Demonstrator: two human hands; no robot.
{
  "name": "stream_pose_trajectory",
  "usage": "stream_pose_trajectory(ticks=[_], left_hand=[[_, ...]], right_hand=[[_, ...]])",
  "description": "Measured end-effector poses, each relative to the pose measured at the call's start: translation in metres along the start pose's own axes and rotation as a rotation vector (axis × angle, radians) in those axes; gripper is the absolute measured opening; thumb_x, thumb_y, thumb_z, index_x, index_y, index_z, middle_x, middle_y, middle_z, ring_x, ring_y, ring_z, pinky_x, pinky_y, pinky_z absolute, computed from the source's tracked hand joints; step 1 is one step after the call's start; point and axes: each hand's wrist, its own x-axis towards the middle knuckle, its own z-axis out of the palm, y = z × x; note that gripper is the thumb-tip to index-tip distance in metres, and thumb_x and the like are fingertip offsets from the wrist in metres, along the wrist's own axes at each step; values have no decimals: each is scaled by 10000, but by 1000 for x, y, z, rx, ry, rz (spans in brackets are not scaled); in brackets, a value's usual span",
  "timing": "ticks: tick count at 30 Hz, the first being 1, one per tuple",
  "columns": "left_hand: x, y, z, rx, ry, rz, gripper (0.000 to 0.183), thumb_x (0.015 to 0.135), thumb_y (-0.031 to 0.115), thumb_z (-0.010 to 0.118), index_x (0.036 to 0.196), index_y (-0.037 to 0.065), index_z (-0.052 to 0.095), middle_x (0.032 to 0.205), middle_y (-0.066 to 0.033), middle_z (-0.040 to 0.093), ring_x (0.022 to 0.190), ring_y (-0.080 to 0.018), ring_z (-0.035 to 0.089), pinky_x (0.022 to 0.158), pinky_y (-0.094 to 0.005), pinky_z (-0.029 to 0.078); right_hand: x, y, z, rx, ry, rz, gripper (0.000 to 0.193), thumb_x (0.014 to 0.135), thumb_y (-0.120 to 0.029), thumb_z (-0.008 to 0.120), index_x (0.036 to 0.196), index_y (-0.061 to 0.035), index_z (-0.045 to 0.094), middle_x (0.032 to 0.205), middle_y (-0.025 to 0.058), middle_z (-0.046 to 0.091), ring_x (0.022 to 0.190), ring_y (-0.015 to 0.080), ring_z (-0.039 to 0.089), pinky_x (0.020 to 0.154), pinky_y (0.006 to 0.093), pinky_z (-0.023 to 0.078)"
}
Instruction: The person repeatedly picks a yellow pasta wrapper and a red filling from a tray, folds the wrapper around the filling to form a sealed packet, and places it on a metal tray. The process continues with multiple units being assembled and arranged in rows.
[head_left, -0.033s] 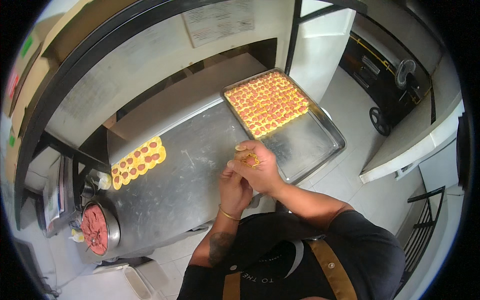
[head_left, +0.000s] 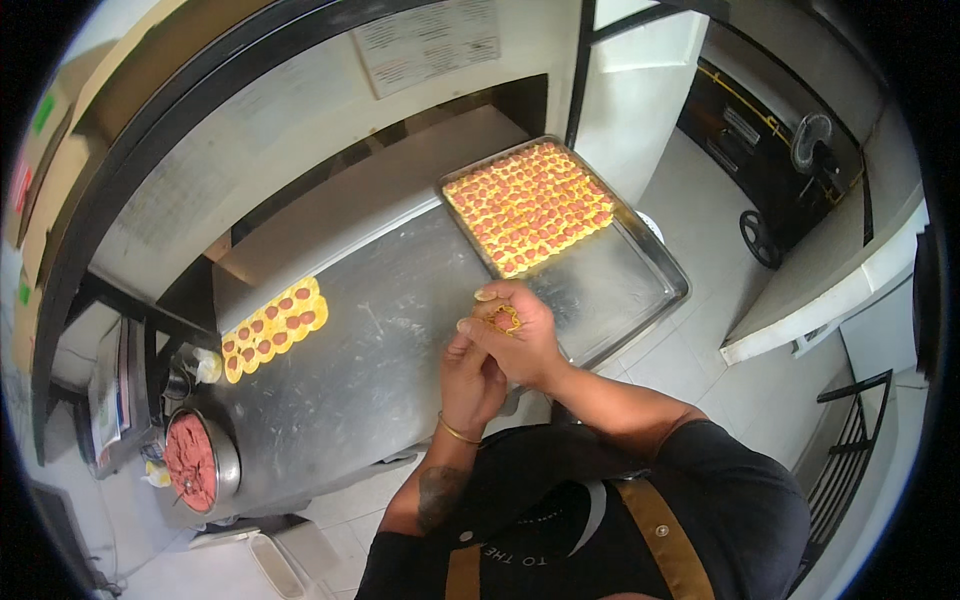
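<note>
A small dumpling (head_left: 507,319) with a crinkled yellow wrapper rim sits in the ring of my right hand's (head_left: 522,335) thumb and forefinger. My left hand (head_left: 472,382) is closed just below and touches the right hand; what its fingers hold is hidden. On the metal table to the left lies a patch of overlapping round yellow wrappers (head_left: 232,366), with a dab of pink filling (head_left: 271,312) on each. At the table's near left end stands a steel bowl (head_left: 229,470) of pink ground meat filling (head_left: 190,460).
A large metal tray (head_left: 640,290) at the right end of the table holds rows of filled yellow dumplings (head_left: 530,205); its near right part is bare metal. Behind the table rises a white partition (head_left: 300,130) with a low opening. A black slatted rack (head_left: 850,440) stands at right.
Both hands stay together in nearly the same place over the table edge. The table and tray have shifted very slightly in the picture. The wrapper's rim has turned a little in my right hand.
</note>
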Motion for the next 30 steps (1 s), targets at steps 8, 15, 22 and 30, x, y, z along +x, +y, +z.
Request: stream_pose_trajectory(ticks=[8,15,22,30], left_hand=[[55,-117,15,27,-65,-132,187,1016,89,655,1190,36,704,1240,-84,717,1125,-207,679,1024,-375,536],[107,-188,42,-12,-41,-278,257,1050,161,585,1254,27,667,1317,-104,683,1226,-249,633,1103,-434,469],[156,-202,90,-166,-20,-515,685,1099,469,430,1593,7,328,1577,-155,470,1438,-288,459,1211,-448,316],[239,-251,41,9,70,-619,792,1079,637,336,1571,15,334,1367,-265,606,1281,-392,593,1165,-500,402]], right_hand=[[26,26,-161,-287,-133,70,425,810,-262,838,1098,-57,601,1036,138,658,911,295,682,820,409,545],[39,44,-245,-375,-20,114,348,809,-133,833,971,-72,532,929,103,654,841,226,674,764,350,546],[60,71,-311,-296,-2,56,279,808,-218,811,936,-73,610,987,141,668,940,370,666,818,449,533],[104,94,-399,-831,-399,-23,613,760,-129,782,1343,-121,591,1177,105,654,1189,354,559,1032,470,416]])
